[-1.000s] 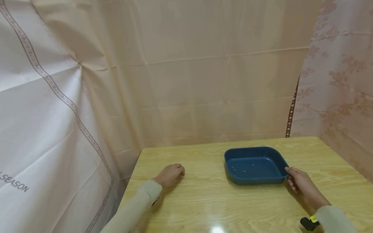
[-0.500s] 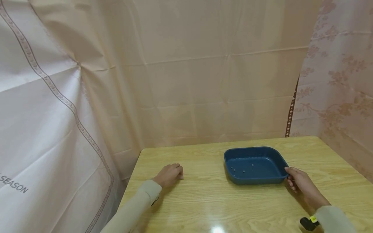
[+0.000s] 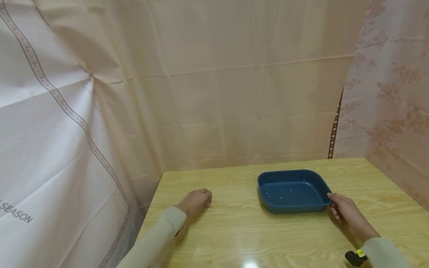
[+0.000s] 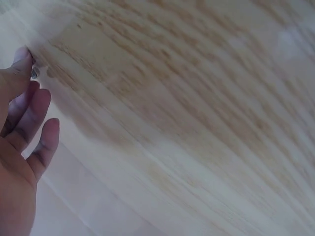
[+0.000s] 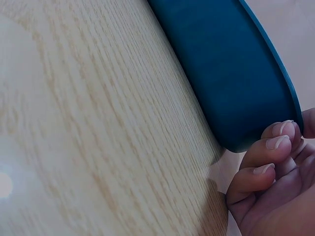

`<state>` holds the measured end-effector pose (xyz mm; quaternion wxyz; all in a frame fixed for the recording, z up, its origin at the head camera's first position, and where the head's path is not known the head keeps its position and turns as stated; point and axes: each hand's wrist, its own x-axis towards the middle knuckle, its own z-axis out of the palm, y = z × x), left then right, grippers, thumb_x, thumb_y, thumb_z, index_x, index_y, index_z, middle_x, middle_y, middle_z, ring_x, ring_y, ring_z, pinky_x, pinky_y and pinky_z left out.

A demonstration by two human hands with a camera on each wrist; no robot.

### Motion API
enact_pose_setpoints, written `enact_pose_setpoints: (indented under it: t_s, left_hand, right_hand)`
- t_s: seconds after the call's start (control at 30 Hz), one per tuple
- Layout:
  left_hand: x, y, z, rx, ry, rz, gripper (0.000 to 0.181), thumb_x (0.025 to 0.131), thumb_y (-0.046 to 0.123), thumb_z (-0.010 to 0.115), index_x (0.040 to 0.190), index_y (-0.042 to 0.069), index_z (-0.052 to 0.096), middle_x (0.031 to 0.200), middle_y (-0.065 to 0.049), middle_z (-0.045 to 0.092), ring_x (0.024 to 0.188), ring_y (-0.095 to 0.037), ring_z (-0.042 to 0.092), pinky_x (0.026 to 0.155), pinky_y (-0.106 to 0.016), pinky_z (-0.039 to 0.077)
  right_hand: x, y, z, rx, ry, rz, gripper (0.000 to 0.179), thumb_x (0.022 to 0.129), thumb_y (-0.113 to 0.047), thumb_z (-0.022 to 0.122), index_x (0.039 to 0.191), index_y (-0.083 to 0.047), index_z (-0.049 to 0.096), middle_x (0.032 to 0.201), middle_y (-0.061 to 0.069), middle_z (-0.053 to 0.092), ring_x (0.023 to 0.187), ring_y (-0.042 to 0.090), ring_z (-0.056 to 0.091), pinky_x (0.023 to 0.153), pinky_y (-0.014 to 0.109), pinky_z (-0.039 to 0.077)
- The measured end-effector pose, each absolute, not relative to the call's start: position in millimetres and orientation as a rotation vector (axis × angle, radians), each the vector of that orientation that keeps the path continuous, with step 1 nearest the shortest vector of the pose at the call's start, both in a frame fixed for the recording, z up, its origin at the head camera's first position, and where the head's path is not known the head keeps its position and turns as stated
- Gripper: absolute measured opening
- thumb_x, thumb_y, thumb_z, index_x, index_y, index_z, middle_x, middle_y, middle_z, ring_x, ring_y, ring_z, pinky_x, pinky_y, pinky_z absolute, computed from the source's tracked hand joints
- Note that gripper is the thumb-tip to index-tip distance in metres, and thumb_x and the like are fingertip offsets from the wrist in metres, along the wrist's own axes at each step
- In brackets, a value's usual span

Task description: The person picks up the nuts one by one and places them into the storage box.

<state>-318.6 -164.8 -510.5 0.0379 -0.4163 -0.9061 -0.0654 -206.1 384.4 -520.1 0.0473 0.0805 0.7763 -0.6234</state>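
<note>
A dark blue rectangular tray stands on the wooden table, with several small ring-like metal nuts scattered over the left part of its floor. At its front right corner, my right hand pinches the rim; in the right wrist view, the curled fingers sit against the tray's outer wall. My left hand is low over the table, left of the tray, fingers bent downward. In the left wrist view, a tiny shiny metal nut shows at the thumb and fingertips, mostly covered by them.
The light wood-grain table ends at a back edge close to a hanging beige cloth. Pale patterned cloth hangs at both sides. A black wrist strap piece with a yellow tag shows by the right sleeve.
My left fingers have shifted very slightly in place near the table. The right hand and the tray have stayed where they were.
</note>
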Motion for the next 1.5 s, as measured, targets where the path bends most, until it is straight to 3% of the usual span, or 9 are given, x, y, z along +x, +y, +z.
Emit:
enact_pose_setpoints:
  t_s: [0.27,1.07,1.3,1.5]
  left_hand:
    - [-317.5,-160.9,-508.2,-1.280,-2.766,-0.112,0.005,0.099,0.018,0.070,0.101,0.015,0.067,0.099,0.006,0.062,0.086,-0.008,0.062,0.077,-0.021,0.053]
    - [-314.9,-159.7,-499.2,-1.294,-2.839,0.105,0.019,0.105,0.025,0.062,0.101,0.007,0.065,0.094,0.000,0.063,0.086,-0.013,0.063,0.075,-0.023,0.054]
    - [-312.6,-156.6,-495.6,-1.307,-2.874,0.078,0.010,0.104,0.019,0.063,0.105,0.009,0.067,0.102,0.001,0.065,0.095,-0.013,0.065,0.083,-0.023,0.054]
    - [-308.9,-157.4,-493.7,-1.339,-2.873,0.046,0.006,0.100,0.008,0.067,0.105,0.011,0.065,0.101,0.001,0.063,0.092,-0.012,0.063,0.081,-0.023,0.053]
  right_hand:
    - [-206.2,382.7,-519.4,0.230,2.366,-1.929,0.046,0.112,-0.044,0.038,0.078,-0.013,0.046,0.064,-0.003,0.048,0.052,0.009,0.045,0.049,0.027,0.041]
    - [-204.4,382.6,-518.2,0.240,2.357,-1.909,0.046,0.112,-0.044,0.037,0.080,-0.012,0.045,0.066,-0.003,0.047,0.053,0.009,0.044,0.050,0.027,0.042]
    - [-203.8,382.8,-517.9,0.240,2.359,-1.915,0.045,0.113,-0.043,0.036,0.080,-0.012,0.044,0.066,-0.003,0.047,0.053,0.009,0.044,0.049,0.027,0.041]
    - [-204.5,382.6,-518.3,0.246,2.344,-1.912,0.045,0.113,-0.043,0.036,0.080,-0.012,0.044,0.066,-0.003,0.047,0.053,0.009,0.044,0.049,0.027,0.041]
